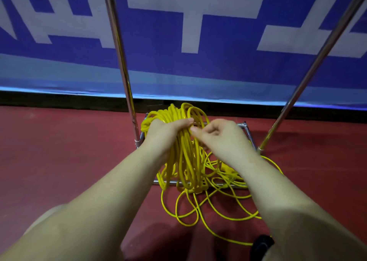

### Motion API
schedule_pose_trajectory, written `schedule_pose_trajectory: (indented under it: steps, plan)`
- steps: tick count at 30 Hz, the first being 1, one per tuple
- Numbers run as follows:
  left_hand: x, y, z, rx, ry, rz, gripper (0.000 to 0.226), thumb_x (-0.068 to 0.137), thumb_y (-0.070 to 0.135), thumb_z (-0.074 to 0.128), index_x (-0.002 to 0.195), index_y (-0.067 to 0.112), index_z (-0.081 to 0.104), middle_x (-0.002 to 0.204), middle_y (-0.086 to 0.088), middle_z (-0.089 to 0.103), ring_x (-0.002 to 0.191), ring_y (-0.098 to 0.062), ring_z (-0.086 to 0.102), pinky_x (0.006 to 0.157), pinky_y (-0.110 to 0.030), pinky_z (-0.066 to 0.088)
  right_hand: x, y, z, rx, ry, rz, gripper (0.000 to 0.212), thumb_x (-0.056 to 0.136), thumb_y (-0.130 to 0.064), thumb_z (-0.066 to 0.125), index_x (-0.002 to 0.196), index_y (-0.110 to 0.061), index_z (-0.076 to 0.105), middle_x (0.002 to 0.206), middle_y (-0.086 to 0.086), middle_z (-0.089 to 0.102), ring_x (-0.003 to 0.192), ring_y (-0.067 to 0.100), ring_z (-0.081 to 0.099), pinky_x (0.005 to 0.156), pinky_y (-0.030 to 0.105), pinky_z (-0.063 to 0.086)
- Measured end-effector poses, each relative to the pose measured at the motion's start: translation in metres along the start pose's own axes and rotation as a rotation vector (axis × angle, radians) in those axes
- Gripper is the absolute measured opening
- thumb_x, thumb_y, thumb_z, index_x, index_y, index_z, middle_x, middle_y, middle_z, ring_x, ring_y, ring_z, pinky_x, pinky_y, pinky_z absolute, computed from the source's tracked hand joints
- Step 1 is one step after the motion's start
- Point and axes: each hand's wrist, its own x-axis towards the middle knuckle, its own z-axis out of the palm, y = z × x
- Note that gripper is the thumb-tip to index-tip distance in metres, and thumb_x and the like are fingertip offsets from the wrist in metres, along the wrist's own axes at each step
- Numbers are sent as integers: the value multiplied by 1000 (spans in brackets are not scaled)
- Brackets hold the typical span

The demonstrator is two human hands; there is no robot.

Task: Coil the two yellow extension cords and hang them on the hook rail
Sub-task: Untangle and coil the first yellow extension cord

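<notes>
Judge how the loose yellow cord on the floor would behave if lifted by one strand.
Probably floppy: the loose cord lies in slack, overlapping loops on the red floor. It would likely snag, since strands cross. The coil gripped by the left hand hangs limp too.

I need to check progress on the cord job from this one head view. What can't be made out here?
- Hook rail: not seen; the two metal poles run out of the top edge.
- One cord or two: the coil in the left hand and the loose loops on the floor merge.
- Right hand fingertips: curled into the strands, hidden by its own back.
- Dark object at the bottom: cut off by the right forearm.
</notes>
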Motion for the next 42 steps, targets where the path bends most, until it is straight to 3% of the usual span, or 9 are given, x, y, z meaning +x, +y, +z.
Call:
schedule_pose_trajectory:
  steps: [6, 12, 16, 20, 25, 29, 32, 35, 42]
  plan:
    - [15, 13, -13, -136, 114, -86, 15, 75, 6, 74, 66, 3, 63, 52, -10, 63, 46, -23, 63, 61, -41, 57, 2, 7, 20, -109, -250, -150, 23, 89, -24, 60, 69, -21, 48, 62, 2, 58, 43, 6, 38, 50, 23, 32]
    - [41, 29, -48, -266, 181, -170, 24, 78, 12, 71, 100, 4, 68, 85, -13, 68, 71, -26, 66, 70, -49, 58, 4, 27, 13, -497, -675, -90, 19, 94, -30, 52, 88, -15, 61, 77, -5, 62, 61, 10, 50, 58, 26, 38]
    - [53, 26, -63, -261, 272, -142, 20, 80, 14, 73, 95, 4, 66, 86, -17, 67, 73, -29, 69, 68, -50, 58, 13, 35, 6, -269, -388, -108, 15, 87, -19, 64, 85, -30, 54, 79, -4, 61, 71, 14, 66, 70, 30, 49]
    - [54, 15, -56, -171, 328, -135, 18, 80, 17, 74, 89, 4, 65, 83, -14, 67, 73, -27, 67, 82, -53, 55, 22, 31, -1, 47, -138, -101, 21, 86, -10, 64, 86, -29, 54, 73, -3, 61, 58, 12, 68, 60, 38, 53]
    - [47, 9, -43, -144, 83, -251, 14, 81, 15, 71, 85, 3, 66, 66, -11, 65, 55, -22, 64, 69, -43, 58, 33, 30, -6, 109, 45, -8, 8, 88, -16, 63, 95, -17, 67, 66, -3, 60, 42, -1, 54, 47, 12, 46]
    - [35, 7, -31, -7, -122, -231, 21, 75, 13, 76, 86, 0, 65, 63, -11, 67, 56, -21, 65, 69, -42, 58, 37, 27, -5, 557, -20, 303, 9, 90, -8, 58, 87, -12, 65, 67, 2, 58, 54, 10, 52, 48, 19, 52]
    - [27, 1, -23, 96, -212, -211, 74, 52, 23, 87, 112, -7, 56, 82, -19, 70, 72, -31, 70, 74, -52, 57, 37, 21, -5, 809, -108, 407, 11, 86, 1, 57, 86, -8, 63, 64, 2, 63, 48, 6, 56, 47, 18, 52]
    - [22, -5, -16, 182, -213, -179, 92, 40, 35, 89, 112, -10, 54, 86, -20, 67, 76, -33, 67, 80, -60, 53, 36, 17, -6, 953, -174, 446, 12, 89, -2, 54, 82, -6, 63, 61, -1, 66, 44, 2, 57, 45, 13, 49]
    - [15, -7, -7, 156, -236, -112, 47, 59, 22, 86, 93, -3, 65, 82, -24, 64, 77, -36, 64, 84, -60, 51, 38, 16, -9, 961, -149, 484, 9, 88, -17, 60, 80, -12, 61, 71, -2, 61, 66, 10, 58, 60, 20, 52]
